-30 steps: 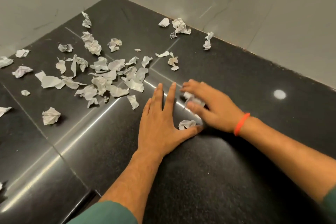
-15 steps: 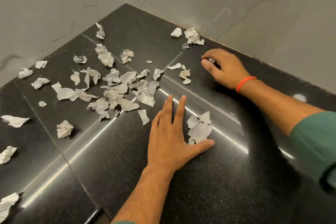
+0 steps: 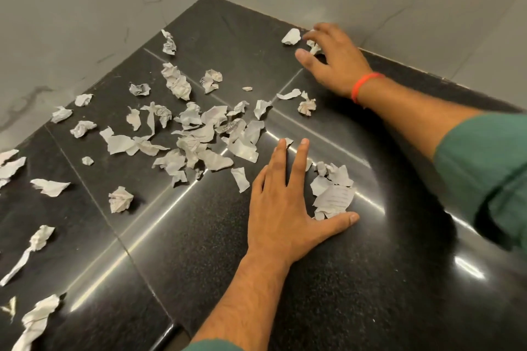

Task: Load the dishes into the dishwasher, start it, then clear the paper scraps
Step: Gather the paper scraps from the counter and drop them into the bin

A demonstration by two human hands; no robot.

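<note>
My right hand point(image 3: 336, 61) curls half-closed over corner scraps point(image 3: 291, 36) at one o'clock, left hand point(image 3: 281, 208) flat, splayed beside the gathered pile point(image 3: 333, 194).

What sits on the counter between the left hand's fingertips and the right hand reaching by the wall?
In the head view, between the left hand and the right hand lie a crumpled scrap and a flat torn strip; otherwise bare black counter.
</note>
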